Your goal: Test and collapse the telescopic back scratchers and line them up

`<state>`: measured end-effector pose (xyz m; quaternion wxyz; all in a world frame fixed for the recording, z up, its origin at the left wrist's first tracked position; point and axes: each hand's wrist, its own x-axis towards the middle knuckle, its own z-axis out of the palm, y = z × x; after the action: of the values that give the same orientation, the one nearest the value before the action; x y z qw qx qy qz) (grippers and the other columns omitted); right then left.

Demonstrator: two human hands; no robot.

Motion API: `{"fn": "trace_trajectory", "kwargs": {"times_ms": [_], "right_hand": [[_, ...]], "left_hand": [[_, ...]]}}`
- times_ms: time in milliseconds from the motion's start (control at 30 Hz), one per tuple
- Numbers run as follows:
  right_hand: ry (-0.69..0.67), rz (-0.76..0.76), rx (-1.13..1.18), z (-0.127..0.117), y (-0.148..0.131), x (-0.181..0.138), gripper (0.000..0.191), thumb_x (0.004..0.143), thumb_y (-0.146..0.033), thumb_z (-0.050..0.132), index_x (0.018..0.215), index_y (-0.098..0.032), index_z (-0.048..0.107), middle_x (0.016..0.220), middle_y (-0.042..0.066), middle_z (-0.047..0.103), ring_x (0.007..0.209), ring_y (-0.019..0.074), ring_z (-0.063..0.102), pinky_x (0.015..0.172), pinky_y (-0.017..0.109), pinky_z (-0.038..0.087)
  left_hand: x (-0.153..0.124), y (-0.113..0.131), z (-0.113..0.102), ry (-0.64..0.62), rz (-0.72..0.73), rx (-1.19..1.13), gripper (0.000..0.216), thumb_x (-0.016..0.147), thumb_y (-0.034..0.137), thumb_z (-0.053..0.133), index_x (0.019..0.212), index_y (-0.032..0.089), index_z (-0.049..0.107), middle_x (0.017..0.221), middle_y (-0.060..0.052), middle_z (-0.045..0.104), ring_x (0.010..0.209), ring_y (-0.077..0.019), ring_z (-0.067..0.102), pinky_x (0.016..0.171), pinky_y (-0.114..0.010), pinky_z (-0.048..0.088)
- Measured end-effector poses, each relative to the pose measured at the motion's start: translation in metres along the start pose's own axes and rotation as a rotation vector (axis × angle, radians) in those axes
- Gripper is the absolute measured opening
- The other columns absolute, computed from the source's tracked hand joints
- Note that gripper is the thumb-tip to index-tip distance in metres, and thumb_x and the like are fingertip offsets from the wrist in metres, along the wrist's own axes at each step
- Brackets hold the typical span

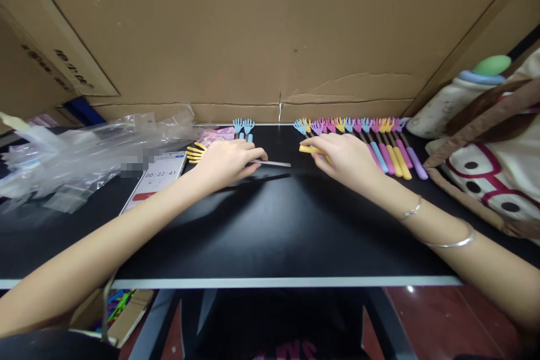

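My left hand is closed around a back scratcher. Its yellow hand-shaped head sticks out on the left, and its thin metal rod points right above the black table. My right hand grips a yellow handle, whose end pokes out toward the rod; a gap separates the two. Beside and behind my right hand lies a row of back scratchers with blue, pink, yellow and purple handles. Two blue back scratchers lie behind my left hand.
A phone with a running timer and crumpled clear plastic bags are on the left. On the right stand a white bottle and a patterned cloth bag. Cardboard walls the back. Below sits an open box.
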<state>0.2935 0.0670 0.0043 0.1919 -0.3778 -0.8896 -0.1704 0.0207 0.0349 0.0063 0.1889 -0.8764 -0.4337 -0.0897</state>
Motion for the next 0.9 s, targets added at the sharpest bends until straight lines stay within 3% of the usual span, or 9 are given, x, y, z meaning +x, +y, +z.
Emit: {"fn": "trace_trajectory", "kwargs": {"times_ms": [367,600,900], "right_hand": [[0.050,-0.074,-0.116,0.012,0.019,-0.006,0.029,0.094,-0.022,0.040,0.108,-0.018,0.066,0.091,0.010,0.070,0.088,0.0236,0.056,0.075,0.035,0.037],[0.007,-0.076,-0.078,0.015,0.015,-0.013,0.030,0.094,-0.021,0.040,0.110,-0.019,0.065,0.088,0.009,0.069,0.083,0.0211,0.058,0.074,0.034,0.037],[-0.048,-0.075,0.042,0.021,0.006,-0.017,0.025,0.092,-0.023,0.045,0.107,-0.019,0.064,0.091,0.008,0.068,0.085,0.0210,0.056,0.072,0.032,0.035]], "left_hand": [[0.008,-0.003,0.006,-0.127,0.047,-0.041,0.021,0.094,0.031,0.048,0.108,0.025,0.063,0.096,0.000,0.073,0.085,-0.0158,0.067,0.058,-0.022,0.037],[0.002,-0.004,0.010,-0.021,0.102,-0.052,0.021,0.096,0.032,0.046,0.106,0.024,0.063,0.093,0.000,0.072,0.084,-0.0141,0.067,0.060,-0.022,0.038],[0.001,-0.001,0.010,-0.031,0.084,-0.099,0.020,0.094,0.031,0.048,0.105,0.024,0.064,0.095,0.000,0.072,0.084,-0.0136,0.066,0.059,-0.021,0.038]]}}
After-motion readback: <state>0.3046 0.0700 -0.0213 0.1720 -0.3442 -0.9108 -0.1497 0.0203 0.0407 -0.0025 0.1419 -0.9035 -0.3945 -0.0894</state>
